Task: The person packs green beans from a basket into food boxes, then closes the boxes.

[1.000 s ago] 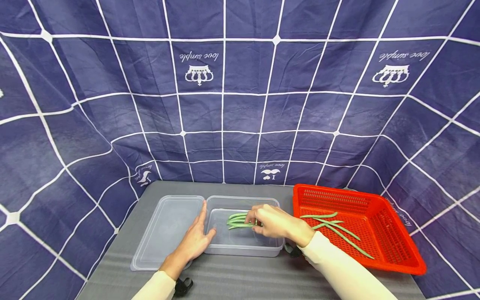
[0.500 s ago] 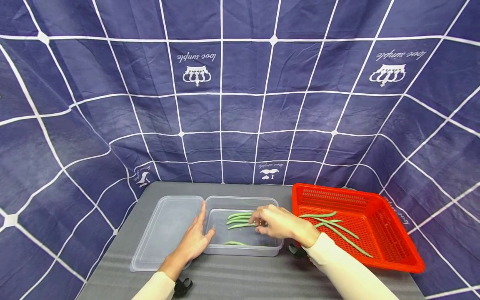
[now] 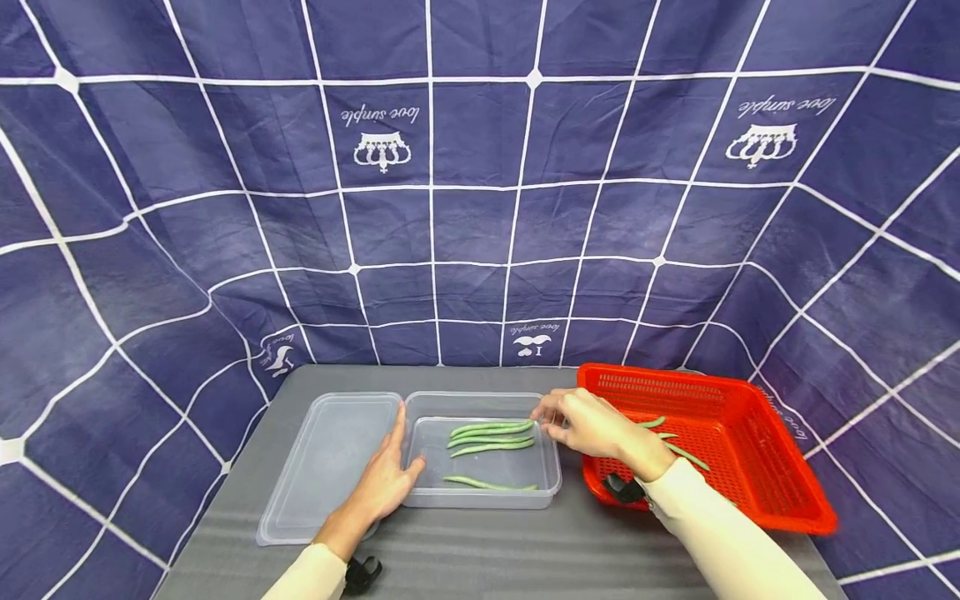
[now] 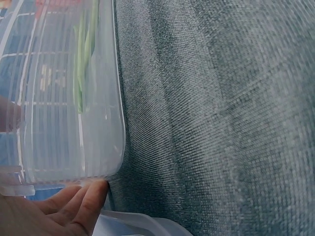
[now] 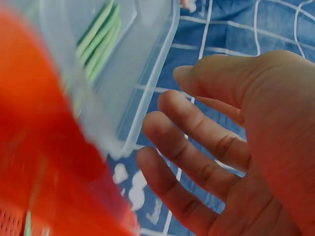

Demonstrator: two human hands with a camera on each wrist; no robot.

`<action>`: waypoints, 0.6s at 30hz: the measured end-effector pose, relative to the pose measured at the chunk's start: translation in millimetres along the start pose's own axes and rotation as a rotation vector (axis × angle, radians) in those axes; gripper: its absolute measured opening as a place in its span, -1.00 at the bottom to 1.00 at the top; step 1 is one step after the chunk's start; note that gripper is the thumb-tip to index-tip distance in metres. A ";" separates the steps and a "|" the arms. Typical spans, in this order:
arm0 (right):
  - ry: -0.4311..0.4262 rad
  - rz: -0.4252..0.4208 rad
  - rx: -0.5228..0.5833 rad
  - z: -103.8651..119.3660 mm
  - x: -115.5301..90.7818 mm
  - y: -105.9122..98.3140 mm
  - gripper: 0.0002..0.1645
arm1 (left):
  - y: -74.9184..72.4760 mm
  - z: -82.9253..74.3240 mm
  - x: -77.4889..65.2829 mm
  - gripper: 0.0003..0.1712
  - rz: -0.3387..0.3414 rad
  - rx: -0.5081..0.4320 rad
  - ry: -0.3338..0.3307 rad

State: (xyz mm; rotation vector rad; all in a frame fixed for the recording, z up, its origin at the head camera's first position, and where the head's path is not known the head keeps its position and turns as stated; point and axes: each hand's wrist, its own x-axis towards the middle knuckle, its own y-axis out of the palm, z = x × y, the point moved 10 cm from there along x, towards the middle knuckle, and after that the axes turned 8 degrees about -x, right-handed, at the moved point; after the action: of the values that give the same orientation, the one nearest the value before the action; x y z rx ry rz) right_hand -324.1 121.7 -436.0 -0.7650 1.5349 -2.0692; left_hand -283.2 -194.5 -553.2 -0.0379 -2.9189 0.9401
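Note:
A clear plastic container [image 3: 480,501] stands mid-table with several green beans [image 3: 491,447] bunched toward its back; a single green bean [image 3: 491,484] lies along its front side. My left hand [image 3: 378,479] rests against the container's left wall, fingers extended and thumb reaching over the rim. The left wrist view has its fingertips [image 4: 96,189] touching the end wall from outside. Above the container's right edge is my right hand [image 3: 581,419], holding nothing; its fingers are spread and loosely bent in the right wrist view. Green beans [image 3: 686,454] lie in the red basket [image 3: 750,400], partly hidden by my right arm.
A translucent lid [image 3: 330,467] lies flat on the grey tabletop [image 3: 450,558], directly left of the container. The red basket stands close to the container's right side. A blue curtain with white grid lines [image 3: 480,225] surrounds the back and sides.
My right hand has let go of a green bean now lying along the container's front, then lifted and moved right toward the basket. My left hand has stayed at the container's left wall.

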 end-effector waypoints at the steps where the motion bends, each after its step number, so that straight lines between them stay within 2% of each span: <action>1: 0.008 -0.009 0.000 -4.9 -1.6 -3.1 -0.74 | -0.4 0.0 0.6 0.23 0.000 0.001 0.000; 7: 0.027 -0.062 0.002 -34.6 -12.0 -19.4 -0.79 | -1.8 1.3 0.6 0.24 -0.009 -0.004 0.002; 11: 0.076 -0.092 0.030 -62.3 -23.9 -27.1 -0.79 | -0.6 1.7 1.3 0.25 -0.007 -0.001 0.007; 18: 0.142 -0.103 0.063 -108.6 -44.8 -25.0 -0.82 | 0.2 2.3 3.2 0.25 -0.005 -0.001 0.004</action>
State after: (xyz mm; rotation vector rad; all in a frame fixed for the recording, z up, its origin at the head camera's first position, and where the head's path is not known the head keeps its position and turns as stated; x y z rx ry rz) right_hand -363.8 234.8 -444.0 -0.7003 1.5241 -2.2797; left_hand -286.6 -195.5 -554.9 -0.0320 -2.9146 0.9364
